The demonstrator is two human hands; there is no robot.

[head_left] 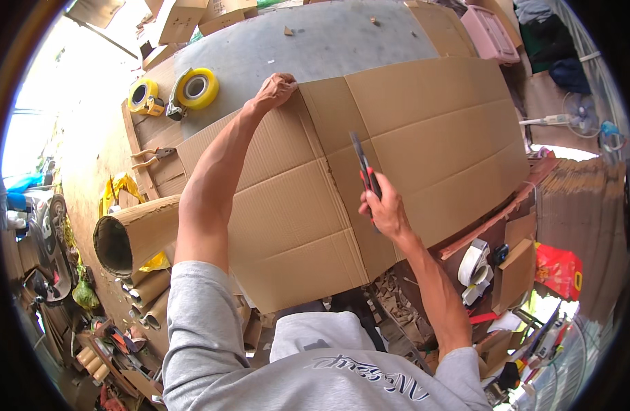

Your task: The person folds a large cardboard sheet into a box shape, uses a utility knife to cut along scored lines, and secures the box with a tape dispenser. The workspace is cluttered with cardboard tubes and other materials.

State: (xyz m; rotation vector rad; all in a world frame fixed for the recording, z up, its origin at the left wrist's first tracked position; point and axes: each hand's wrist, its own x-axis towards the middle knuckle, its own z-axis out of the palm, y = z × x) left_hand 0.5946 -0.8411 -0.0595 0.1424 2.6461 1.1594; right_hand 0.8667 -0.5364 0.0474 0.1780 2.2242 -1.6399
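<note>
A large opened-out brown cardboard sheet (424, 130), with creases and a central seam, lies across the work table. My left hand (279, 88) reaches to its far edge and is closed on it near the seam; the fingertips are partly hidden. Above the sheet's middle, my right hand (387, 209) grips a utility knife (371, 182) by its red and black handle. The dark grey blade points away from me, apart from my left hand.
Two yellow tape dispensers (197, 89) (145, 96) and pliers (152, 157) lie left of the sheet. A large cardboard tube (140, 233) is at near left. White tape (474, 264) stands at right, by stacked cardboard (582, 205). A pink container (489, 34) is at far right.
</note>
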